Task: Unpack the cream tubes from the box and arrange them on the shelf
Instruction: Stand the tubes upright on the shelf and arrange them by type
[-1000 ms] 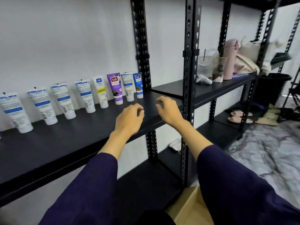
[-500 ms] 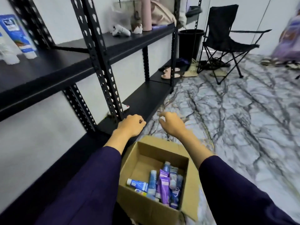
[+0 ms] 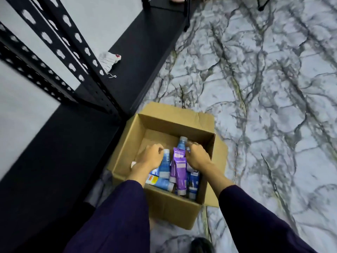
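An open cardboard box (image 3: 175, 115) stands on the floor beside the black shelf (image 3: 54, 152). Several cream tubes lie piled inside, among them two purple tubes (image 3: 179, 168) and blue tubes (image 3: 165, 167). Both my hands are down in the box. My left hand (image 3: 150, 158) has curled fingers right against the cap end of a blue tube; a grip is not visible. My right hand (image 3: 197, 156) curls its fingers over the end of a tube at the pile's right side, next to another blue tube (image 3: 182, 144). Dark purple sleeves cover both forearms.
The shelf's perforated black uprights (image 3: 82, 57) rise at left, close to the box's left corner. A white cloth item (image 3: 109, 60) lies on the lowest shelf board. Marble-patterned floor (image 3: 264, 88) spreads to the right of the box.
My view dropped from the shelf's row of standing tubes to the box on the floor. Both hands went down from shelf height into the box and now sit among the tubes.
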Motion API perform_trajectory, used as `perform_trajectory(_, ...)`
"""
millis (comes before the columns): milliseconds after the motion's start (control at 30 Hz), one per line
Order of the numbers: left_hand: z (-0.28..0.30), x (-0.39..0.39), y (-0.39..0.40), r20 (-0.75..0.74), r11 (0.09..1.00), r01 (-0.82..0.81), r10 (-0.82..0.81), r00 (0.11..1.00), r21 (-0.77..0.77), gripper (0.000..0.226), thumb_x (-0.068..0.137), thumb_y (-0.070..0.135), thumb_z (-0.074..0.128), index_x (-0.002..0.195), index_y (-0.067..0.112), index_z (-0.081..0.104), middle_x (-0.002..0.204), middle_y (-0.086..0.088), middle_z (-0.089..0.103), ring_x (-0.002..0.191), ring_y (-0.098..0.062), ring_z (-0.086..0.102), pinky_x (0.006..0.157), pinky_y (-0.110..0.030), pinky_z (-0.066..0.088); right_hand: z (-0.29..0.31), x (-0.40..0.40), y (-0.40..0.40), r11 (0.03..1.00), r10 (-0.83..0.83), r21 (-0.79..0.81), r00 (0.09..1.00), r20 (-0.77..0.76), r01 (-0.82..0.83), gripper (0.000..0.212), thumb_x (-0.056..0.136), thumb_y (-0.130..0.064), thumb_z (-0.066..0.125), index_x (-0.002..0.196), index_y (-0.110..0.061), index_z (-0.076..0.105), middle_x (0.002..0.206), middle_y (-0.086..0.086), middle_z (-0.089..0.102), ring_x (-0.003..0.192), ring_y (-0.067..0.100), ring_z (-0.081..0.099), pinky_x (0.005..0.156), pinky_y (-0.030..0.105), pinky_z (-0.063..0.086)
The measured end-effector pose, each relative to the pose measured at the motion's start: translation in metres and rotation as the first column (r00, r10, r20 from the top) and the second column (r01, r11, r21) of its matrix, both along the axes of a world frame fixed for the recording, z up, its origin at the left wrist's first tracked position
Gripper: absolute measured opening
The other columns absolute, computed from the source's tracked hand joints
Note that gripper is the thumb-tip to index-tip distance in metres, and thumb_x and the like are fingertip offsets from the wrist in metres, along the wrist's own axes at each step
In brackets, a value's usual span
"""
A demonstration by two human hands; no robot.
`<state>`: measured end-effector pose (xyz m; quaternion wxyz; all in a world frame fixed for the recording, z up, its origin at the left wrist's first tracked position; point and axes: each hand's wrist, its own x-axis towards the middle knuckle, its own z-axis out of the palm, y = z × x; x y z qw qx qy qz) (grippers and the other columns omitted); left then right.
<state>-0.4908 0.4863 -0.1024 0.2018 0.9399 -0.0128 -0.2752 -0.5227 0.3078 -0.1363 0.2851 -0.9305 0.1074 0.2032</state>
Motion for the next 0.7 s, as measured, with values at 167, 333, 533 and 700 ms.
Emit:
perform_trajectory(167,-0.055,-0.010,0.012,-0.120,0.999,-0.028,0.024,0.992,-0.028,0.024,0.095,0.028,0.051,0.115,0.022,0.062,0.115,-0.002,0.066,0.107,-0.026,0.060,0.086,-0.036,0.049,-0.052,-0.005,0.012,0.991,-0.133,-0.030,0.986,-0.105,0.131,0.042,0.094,-0.022,0.052,0.134,-0.010,0.042,0.138,0.018,0.041,0.124,0.037,0.045,0.095,0.042,0.044)
perform_trajectory(333,-0.097,-0.023,0.012,-0.216,0.966,-0.203,0.166,0.962,-0.159,0.022,0.094,0.018,0.056,0.114,0.013,0.063,0.116,-0.007,0.066,0.106,-0.023,0.060,0.090,-0.031,0.047,-0.088,-0.010,0.023,0.941,-0.338,-0.047,0.918,-0.209,0.335,0.057,0.093,-0.009,0.049,0.144,-0.008,0.024,0.146,0.026,0.021,0.134,0.043,0.031,0.105,0.044,0.037)
perform_trajectory(533,-0.121,-0.048,-0.040,-0.392,0.827,-0.456,0.319,0.863,-0.330,0.037,0.090,0.011,0.062,0.124,0.009,0.049,0.108,-0.006,0.064,0.101,-0.026,0.062,0.088,-0.034,0.049,-0.103,-0.009,0.018,0.911,-0.394,0.037,0.892,-0.223,0.412,0.066,0.092,-0.018,0.054,0.149,-0.016,0.021,0.148,0.028,0.013,0.131,0.046,0.033,0.109,0.042,0.034)
perform_trajectory(700,-0.142,-0.062,-0.057,-0.354,0.825,-0.449,0.329,0.876,-0.343,0.037,0.089,0.014,0.062,0.124,0.012,0.049,0.118,-0.011,0.064,0.107,-0.029,0.061,0.092,-0.043,0.049,-0.104,-0.014,0.013,0.927,-0.353,0.054,0.914,-0.201,0.370,0.069,0.090,-0.017,0.055,0.150,-0.016,0.022,0.149,0.028,0.013,0.131,0.045,0.034,0.111,0.036,0.033)
